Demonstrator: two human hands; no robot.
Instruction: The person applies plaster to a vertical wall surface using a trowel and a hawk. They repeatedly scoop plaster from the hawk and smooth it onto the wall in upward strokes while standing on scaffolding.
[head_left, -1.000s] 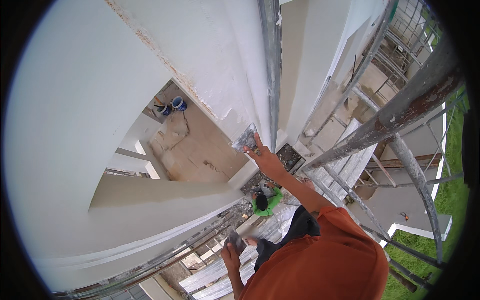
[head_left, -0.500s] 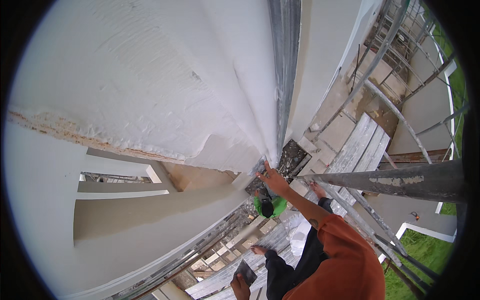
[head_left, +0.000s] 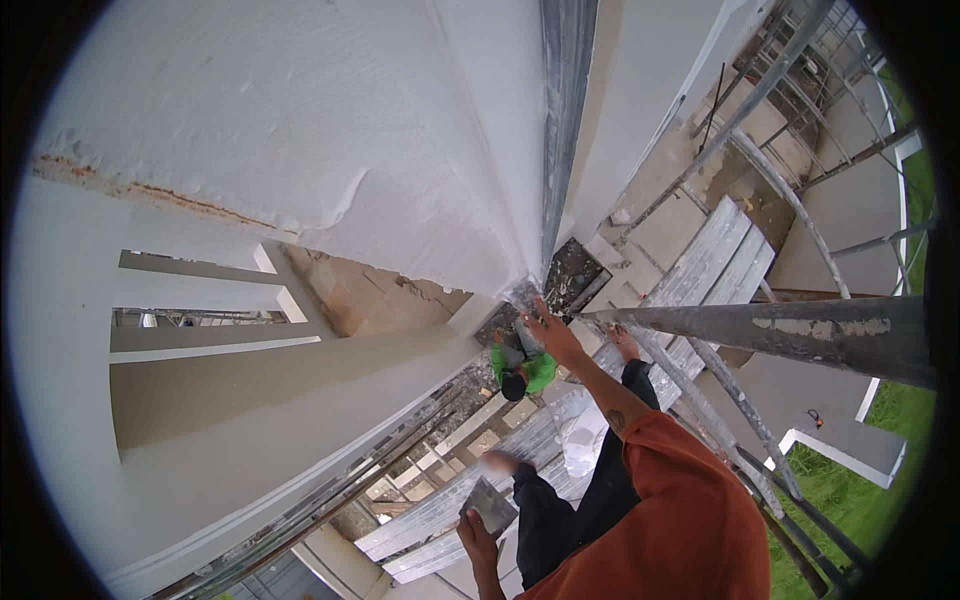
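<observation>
My right hand (head_left: 551,331) holds a thin metal scraper (head_left: 521,294) against the lower part of a white, freshly coated wall strip (head_left: 420,150), beside a long grey metal straightedge (head_left: 564,120) along the corner. The coating has an uneven edge and a rust-coloured streak at the left. My left hand (head_left: 478,540), low in the view, grips a wide metal plate blade (head_left: 487,504) with grey-white smears. My bare feet (head_left: 625,345) are on whitish scaffold planks (head_left: 725,250), with a white bag (head_left: 580,430) between my legs.
Below, a co-worker in a green top (head_left: 535,372) crouches by a debris-strewn ledge (head_left: 575,270). Thick scaffold pipes (head_left: 760,325) run close at my right, with more scaffolding beyond and grass (head_left: 880,420) far below. A building opening (head_left: 340,290) lies at the left.
The view has swung, bringing more of the coated wall into the upper left. My right hand and scraper now appear lower and further right. My left hand still holds the plate blade.
</observation>
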